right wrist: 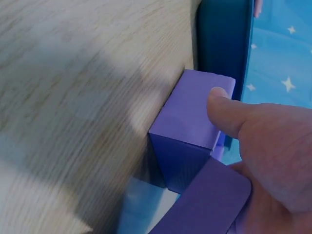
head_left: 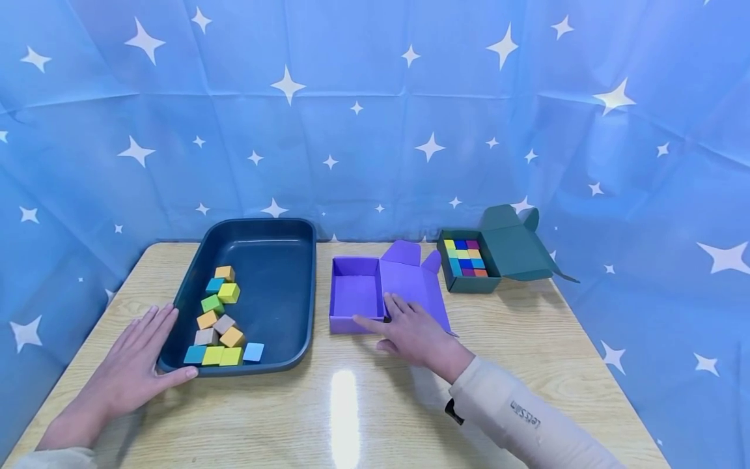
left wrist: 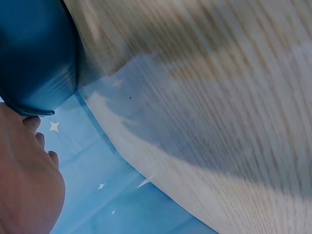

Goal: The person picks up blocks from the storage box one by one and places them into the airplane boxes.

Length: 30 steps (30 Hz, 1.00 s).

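Observation:
In the head view, my left hand (head_left: 125,365) rests at the near-left rim of a dark blue tray (head_left: 301,293), fingers straight and thumb spread. Coloured cubes (head_left: 219,329) lie along the tray's left side and near end. My right hand (head_left: 413,332) is at the near-right corner of an open purple box (head_left: 354,296), index finger stretched along its front rim. In the right wrist view, the thumb (right wrist: 226,105) lies by the front wall; the other fingers are mostly hidden. The box's bottom shows bare, with its lid (head_left: 413,286) folded out to the right.
A dark green box (head_left: 469,284) filled with coloured cubes stands at the back right, its lid (head_left: 515,244) folded open. All of it stands on a wooden table (head_left: 281,417). A blue curtain with white stars (head_left: 375,117) surrounds the table's back and sides.

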Available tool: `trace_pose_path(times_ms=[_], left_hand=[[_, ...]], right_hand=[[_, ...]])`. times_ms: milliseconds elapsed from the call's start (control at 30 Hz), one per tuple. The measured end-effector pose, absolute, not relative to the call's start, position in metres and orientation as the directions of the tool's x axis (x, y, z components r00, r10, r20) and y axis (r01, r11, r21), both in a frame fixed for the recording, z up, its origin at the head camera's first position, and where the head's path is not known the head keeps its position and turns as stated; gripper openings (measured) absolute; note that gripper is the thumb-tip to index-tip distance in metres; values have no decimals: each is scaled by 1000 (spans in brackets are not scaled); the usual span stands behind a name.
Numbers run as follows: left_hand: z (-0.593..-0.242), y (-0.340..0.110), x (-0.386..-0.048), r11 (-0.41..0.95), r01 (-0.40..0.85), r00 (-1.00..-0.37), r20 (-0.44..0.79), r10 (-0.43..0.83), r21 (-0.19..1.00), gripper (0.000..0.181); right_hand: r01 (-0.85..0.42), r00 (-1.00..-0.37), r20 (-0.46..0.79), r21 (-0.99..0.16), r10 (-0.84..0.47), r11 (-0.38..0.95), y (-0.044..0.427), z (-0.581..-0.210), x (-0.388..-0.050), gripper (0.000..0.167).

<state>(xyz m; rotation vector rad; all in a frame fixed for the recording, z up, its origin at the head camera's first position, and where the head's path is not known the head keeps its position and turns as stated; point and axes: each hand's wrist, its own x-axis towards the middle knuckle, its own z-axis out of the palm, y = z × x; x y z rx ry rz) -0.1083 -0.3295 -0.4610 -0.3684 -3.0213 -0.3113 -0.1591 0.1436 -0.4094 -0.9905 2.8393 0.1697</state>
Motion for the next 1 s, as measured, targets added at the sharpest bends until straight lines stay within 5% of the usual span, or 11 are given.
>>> trace_pose_path(times_ms=[1000], left_hand=[[-460, -330, -108, 944, 255, -966, 109, 236, 211, 108]], right_hand=[[-635, -759, -211, 36, -615, 772, 140, -403, -169, 58]])
